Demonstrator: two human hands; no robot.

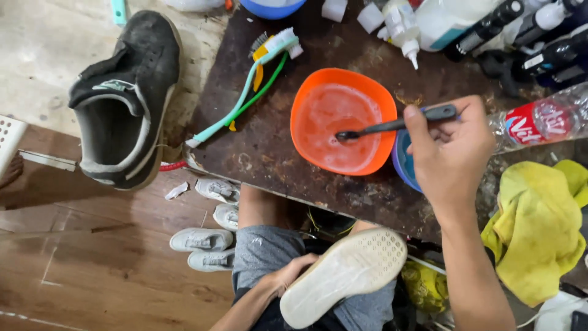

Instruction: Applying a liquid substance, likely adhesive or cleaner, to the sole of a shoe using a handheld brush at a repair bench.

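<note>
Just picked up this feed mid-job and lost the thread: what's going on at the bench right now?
A person sits at a dark worn table. The right hand holds a dark brush, its head dipped into foamy liquid in an orange bowl. The left hand steadies a white shoe sole-up on the lap. A black sneaker lies on the floor to the left, two spare brushes lie beside the bowl, and a yellow cloth lies to the right.

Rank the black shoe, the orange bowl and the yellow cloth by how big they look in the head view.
1. Black shoe, largest.
2-3. Yellow cloth and orange bowl look about alike; the cloth is crumpled and partly hidden behind the arm, so no ranking.
</note>
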